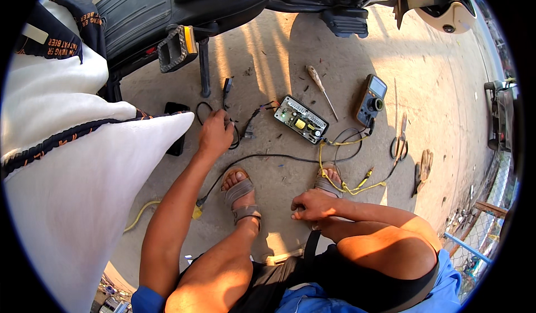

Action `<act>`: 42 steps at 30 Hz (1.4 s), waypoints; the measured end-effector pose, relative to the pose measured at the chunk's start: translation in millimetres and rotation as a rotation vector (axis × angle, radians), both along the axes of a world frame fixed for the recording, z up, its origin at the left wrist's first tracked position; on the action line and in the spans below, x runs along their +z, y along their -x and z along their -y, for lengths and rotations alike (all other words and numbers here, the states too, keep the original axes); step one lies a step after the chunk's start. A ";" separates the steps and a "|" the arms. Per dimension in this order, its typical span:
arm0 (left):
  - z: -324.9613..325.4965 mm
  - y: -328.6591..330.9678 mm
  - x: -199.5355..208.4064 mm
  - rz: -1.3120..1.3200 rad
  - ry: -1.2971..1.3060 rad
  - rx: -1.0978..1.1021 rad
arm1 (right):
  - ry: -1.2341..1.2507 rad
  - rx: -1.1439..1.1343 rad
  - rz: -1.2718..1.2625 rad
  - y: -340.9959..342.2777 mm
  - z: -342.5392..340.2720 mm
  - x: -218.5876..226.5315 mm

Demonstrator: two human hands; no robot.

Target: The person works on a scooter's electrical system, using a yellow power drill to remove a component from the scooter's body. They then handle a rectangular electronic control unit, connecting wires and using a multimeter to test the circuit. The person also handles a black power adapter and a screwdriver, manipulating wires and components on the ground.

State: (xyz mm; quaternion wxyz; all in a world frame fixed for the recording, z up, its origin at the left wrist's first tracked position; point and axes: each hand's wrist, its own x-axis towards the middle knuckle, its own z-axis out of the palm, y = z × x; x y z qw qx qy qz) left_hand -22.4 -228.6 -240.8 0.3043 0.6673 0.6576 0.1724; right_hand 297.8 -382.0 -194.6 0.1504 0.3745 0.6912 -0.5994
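Note:
My left hand is closed at a looped black cable on the ground, and its fingers partly hide the cable. A black connector lies just beyond it. To its right, an opened charger shows its circuit board, with a small green light and wires at both ends. Curled fingers, with nothing visible in them, mark my right hand, which hangs in front of my right knee near the sandal. Yellow wires run from the charger's right end past that foot. A black box lies left of my left hand, partly covered by white cloth.
A screwdriver, a multimeter, scissors and pliers lie on the concrete to the right. A motorbike stands across the far side, its pedal jutting out. White cloth fills the left.

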 end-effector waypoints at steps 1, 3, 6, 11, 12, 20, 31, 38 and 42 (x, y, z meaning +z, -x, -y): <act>2.0 -1.7 -1.9 -0.009 0.011 -0.003 | 0.001 -0.007 0.002 -0.2 -0.5 0.7; 5.9 -3.6 -5.8 -0.007 0.009 -0.009 | 0.002 -0.017 -0.001 -0.7 -1.1 1.8; 11.3 -4.3 -7.0 0.033 -0.009 -0.011 | 0.004 -0.024 -0.011 -2.4 -0.9 1.8; 23.3 -3.6 7.5 0.099 -0.016 0.015 | 0.004 -0.025 -0.021 -6.3 2.7 -3.6; 26.8 -2.1 8.5 0.091 -0.029 0.021 | 0.000 -0.023 -0.022 -6.3 2.5 -3.1; 68.4 19.2 9.8 0.088 -0.032 0.086 | -0.027 -0.024 -0.017 -6.1 4.9 -1.6; 161.7 78.9 8.0 0.046 -0.010 0.313 | -0.093 -0.002 -0.025 -18.4 -19.2 31.3; 242.2 113.9 -1.3 0.031 -0.003 0.508 | -0.211 0.163 0.016 -1.2 -94.3 135.5; 284.4 129.0 -1.9 -0.014 0.044 0.614 | -0.363 0.409 0.050 45.0 -111.0 178.6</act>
